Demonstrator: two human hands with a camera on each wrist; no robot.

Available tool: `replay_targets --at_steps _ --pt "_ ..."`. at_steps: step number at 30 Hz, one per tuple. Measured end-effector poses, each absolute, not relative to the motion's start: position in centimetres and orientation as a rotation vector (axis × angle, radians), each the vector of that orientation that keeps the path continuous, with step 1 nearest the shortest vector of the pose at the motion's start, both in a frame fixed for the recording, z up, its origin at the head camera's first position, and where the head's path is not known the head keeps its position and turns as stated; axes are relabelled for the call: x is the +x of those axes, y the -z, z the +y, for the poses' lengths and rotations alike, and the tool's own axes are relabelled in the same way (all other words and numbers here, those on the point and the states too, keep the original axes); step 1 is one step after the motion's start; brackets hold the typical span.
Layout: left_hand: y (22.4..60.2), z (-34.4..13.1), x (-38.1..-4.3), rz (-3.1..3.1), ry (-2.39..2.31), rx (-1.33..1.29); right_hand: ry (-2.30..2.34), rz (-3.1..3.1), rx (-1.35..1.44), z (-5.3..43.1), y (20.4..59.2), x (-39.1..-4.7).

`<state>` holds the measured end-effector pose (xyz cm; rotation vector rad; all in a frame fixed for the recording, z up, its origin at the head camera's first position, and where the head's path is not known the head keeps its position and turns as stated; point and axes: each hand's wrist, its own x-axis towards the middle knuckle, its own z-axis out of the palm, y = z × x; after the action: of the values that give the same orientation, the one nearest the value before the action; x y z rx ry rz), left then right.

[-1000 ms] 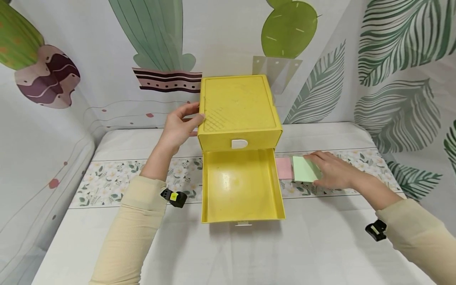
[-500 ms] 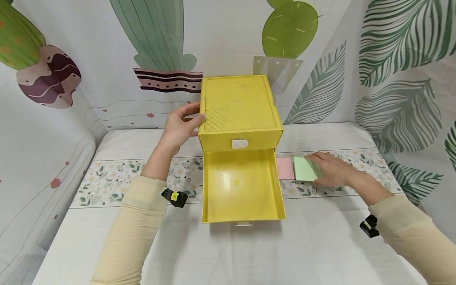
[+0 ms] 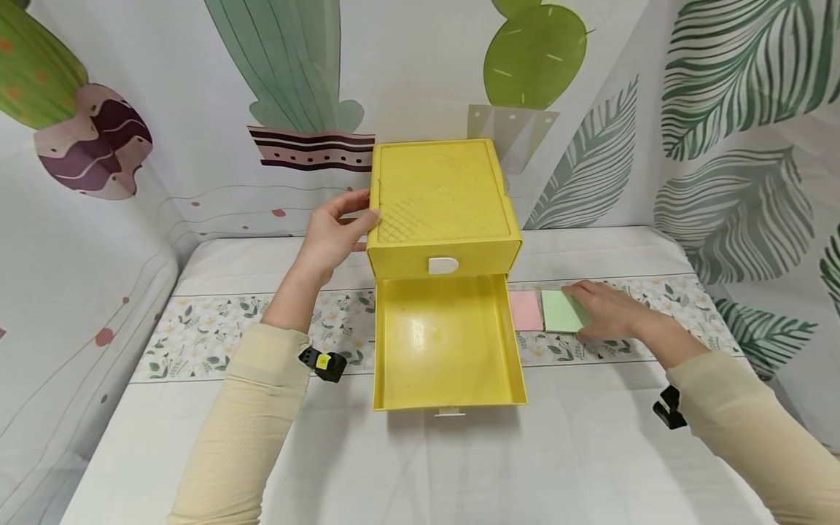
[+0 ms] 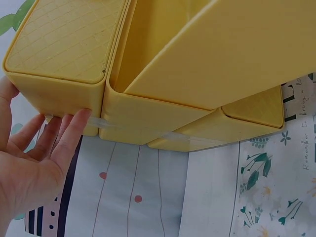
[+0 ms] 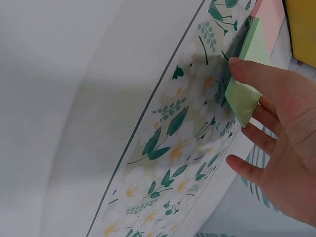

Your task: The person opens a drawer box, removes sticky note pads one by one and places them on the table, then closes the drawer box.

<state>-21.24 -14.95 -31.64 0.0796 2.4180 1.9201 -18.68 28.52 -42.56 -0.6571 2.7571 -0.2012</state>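
A yellow drawer cabinet (image 3: 436, 191) stands at the back of the table, its lower drawer (image 3: 446, 343) pulled out with nothing visible inside. My left hand (image 3: 331, 237) touches the cabinet's left side, thumb at the top edge; the left wrist view shows fairly straight fingers (image 4: 69, 140) against the yellow wall. To the right, my right hand (image 3: 610, 313) holds a light green sticky note pad (image 3: 563, 311) by its edges, between thumb and fingers, as the right wrist view shows (image 5: 254, 59). A pink sticky note pad (image 3: 525, 310) lies between the green pad and the drawer.
A white cloth with a floral band (image 3: 210, 335) covers the table. The closed upper drawer has a white handle (image 3: 442, 265). Behind the cabinet hangs a printed curtain (image 3: 420, 65) with cacti and leaves. The open drawer's front reaches toward the table's near side.
My right forearm has shifted slightly left and the wrist has turned a little, while the hand stays at the green pad. The left hand and drawer look unchanged.
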Motion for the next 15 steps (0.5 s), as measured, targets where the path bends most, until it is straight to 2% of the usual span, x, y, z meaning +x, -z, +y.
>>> replay_targets --at_steps 15 --pt "31.77 -14.94 -21.11 2.429 -1.912 0.076 0.132 2.711 -0.598 27.92 42.69 -19.36"
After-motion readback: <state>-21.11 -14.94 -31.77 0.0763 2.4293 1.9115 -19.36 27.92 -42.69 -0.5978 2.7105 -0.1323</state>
